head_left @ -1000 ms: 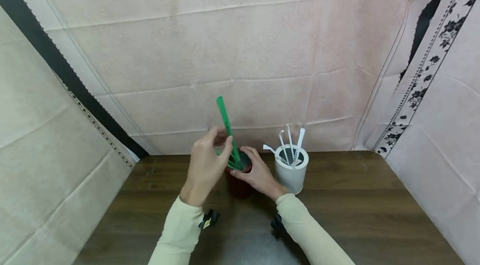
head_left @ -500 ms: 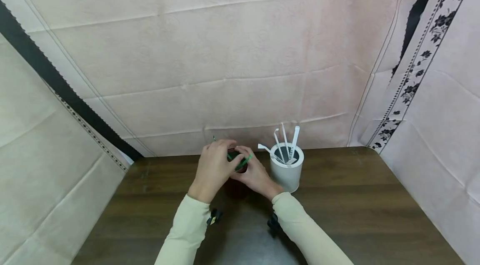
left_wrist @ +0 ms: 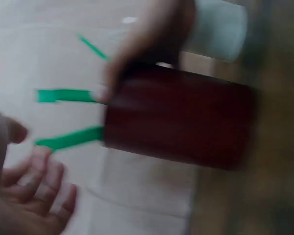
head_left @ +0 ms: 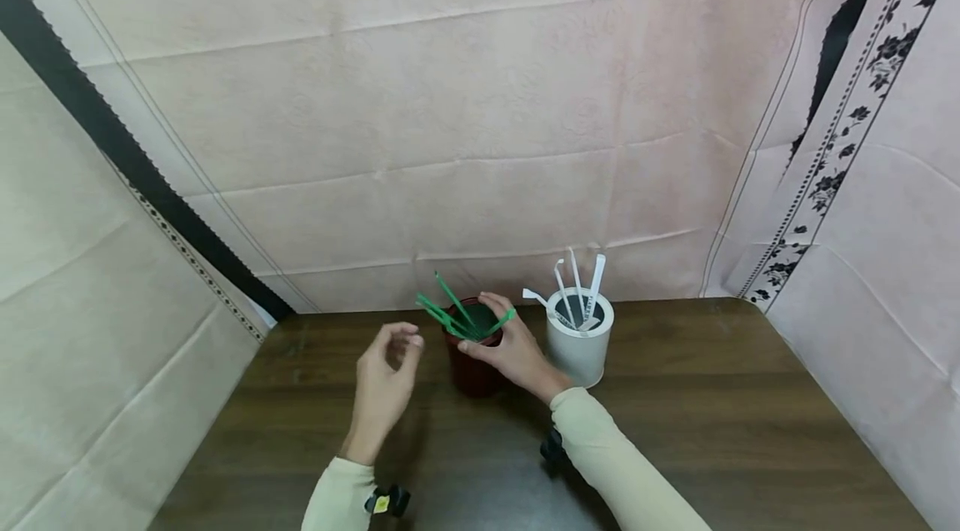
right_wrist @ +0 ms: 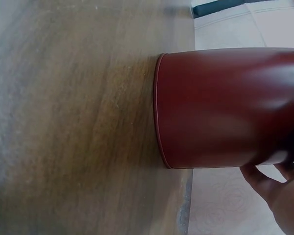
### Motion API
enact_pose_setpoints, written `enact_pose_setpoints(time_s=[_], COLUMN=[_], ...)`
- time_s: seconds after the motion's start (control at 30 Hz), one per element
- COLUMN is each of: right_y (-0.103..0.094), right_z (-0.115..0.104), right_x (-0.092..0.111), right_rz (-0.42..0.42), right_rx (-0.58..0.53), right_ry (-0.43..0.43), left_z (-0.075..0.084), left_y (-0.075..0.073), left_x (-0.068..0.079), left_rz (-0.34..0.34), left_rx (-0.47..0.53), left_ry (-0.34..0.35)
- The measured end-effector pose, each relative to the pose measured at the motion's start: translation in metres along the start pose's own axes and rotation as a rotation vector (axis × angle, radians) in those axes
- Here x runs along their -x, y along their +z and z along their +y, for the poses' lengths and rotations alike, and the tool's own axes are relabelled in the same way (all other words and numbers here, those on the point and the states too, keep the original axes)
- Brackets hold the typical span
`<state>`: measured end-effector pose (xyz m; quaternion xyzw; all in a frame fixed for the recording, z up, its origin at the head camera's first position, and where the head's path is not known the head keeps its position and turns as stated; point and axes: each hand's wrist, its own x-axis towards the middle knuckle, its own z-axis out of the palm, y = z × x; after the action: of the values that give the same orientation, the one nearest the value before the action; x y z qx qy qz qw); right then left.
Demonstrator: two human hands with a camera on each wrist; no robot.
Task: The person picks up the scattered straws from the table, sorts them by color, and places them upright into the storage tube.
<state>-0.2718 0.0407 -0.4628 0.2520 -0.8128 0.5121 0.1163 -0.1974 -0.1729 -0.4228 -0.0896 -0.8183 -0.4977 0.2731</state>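
Note:
A dark red cup stands upright on the table, with several thin green strips leaning out over its rim. My right hand grips it near the top, thumb on the near side and fingers round the far right. One green strip leans right, across that hand. To the left of the cup, my left hand is raised with loosely bent fingers and holds nothing. In the left wrist view its fingertips overlap a green strip, but the head view shows the hand apart. The strips' lower ends are hidden inside.
Just right of my right hand stands a white cup holding several white strips. The brown wooden table ends at a pale cloth backdrop behind both cups. Cloth also hangs at the left and right.
My left hand held a green strip upright over the dark red cup, lowered to its rim, then let go and drew back left. My right hand has stayed on the cup.

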Motion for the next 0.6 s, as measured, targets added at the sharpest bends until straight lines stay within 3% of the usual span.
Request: enact_pose_setpoints(time_s=[0.13, 0.23, 0.43, 0.6], right_y=[-0.005, -0.008, -0.023, -0.048], right_z=[0.002, 0.0, -0.012, -0.024], right_x=[0.004, 0.01, 0.034, 0.063], right_rz=[-0.028, -0.098, -0.266, -0.284], right_rx=[-0.007, 0.003, 0.065, 0.192], right_ry=[0.037, 0.087, 0.16, 0.122], left_z=[-0.02, -0.026, -0.028, -0.031], left_y=[0.023, 0.036, 0.047, 0.046], left_x=[0.001, 0.001, 0.004, 0.0], left_rz=[-0.235, -0.316, -0.296, -0.255], left_rx=[-0.089, -0.079, 0.031, 0.049], left_ry=[-0.107, -0.137, -0.207, -0.203])
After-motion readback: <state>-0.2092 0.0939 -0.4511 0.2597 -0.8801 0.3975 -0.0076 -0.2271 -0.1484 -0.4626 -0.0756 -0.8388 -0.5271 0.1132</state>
